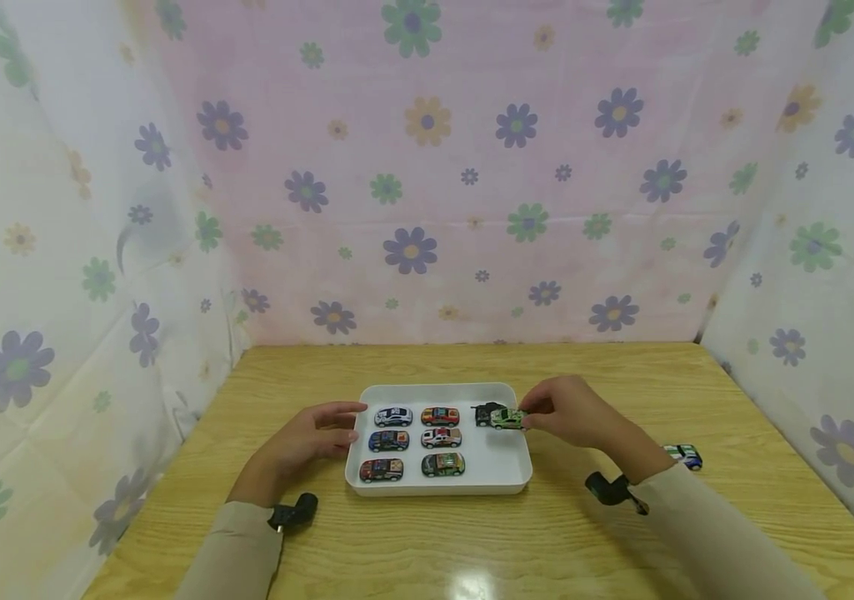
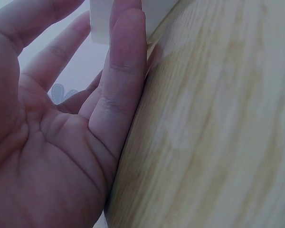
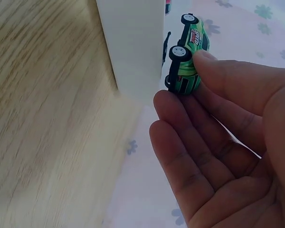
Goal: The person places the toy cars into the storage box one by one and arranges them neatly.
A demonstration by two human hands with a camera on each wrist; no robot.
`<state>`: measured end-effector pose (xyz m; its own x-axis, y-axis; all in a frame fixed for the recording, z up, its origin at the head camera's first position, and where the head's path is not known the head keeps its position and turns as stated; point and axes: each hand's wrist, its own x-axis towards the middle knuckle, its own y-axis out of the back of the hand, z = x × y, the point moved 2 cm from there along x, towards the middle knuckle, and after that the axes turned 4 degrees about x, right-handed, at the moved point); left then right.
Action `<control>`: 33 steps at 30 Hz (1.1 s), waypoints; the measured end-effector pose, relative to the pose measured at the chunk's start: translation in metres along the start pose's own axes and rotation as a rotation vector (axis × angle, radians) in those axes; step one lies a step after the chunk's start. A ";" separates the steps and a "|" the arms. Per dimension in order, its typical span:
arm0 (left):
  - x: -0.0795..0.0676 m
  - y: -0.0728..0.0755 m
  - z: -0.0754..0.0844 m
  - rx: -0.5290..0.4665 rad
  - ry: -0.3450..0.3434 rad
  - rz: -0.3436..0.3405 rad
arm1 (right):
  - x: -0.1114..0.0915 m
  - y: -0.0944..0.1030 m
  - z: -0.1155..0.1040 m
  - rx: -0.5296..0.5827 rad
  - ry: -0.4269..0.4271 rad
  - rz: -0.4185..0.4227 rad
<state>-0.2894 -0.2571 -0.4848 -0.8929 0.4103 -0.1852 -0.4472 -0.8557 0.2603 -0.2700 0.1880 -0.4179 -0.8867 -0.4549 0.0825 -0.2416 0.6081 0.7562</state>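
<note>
My right hand (image 1: 565, 410) pinches a green toy car (image 1: 507, 418) between thumb and fingers over the right side of a white tray (image 1: 486, 479). In the right wrist view the green car is tilted, wheels toward the tray wall. Just left of it a black toy car (image 1: 483, 414) is partly covered. My left hand (image 1: 307, 437) is by the tray's left rim, fingers loosely extended, holding nothing; its fingertips reach the tray's edge. Inside the tray, two columns of toy cars include a white one (image 1: 393, 417), a blue one (image 1: 389, 441) and a red-orange one (image 1: 440, 416).
Another toy car (image 1: 684, 455), white with green and blue, stands on the wooden table (image 1: 434, 542) right of the tray, partly behind my right forearm. Flower-patterned cloth (image 1: 427, 192) hangs behind the table and at both sides.
</note>
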 end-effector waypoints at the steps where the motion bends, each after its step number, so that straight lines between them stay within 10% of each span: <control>1: 0.000 0.000 0.000 0.002 -0.002 -0.001 | 0.001 -0.001 -0.001 -0.005 0.004 -0.003; 33: 0.002 0.002 -0.003 0.006 -0.011 -0.014 | 0.025 -0.035 -0.013 -0.222 -0.018 -0.061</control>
<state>-0.2923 -0.2589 -0.4872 -0.8871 0.4256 -0.1786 -0.4599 -0.8481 0.2633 -0.2783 0.1471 -0.4338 -0.8803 -0.4738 0.0218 -0.2047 0.4210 0.8837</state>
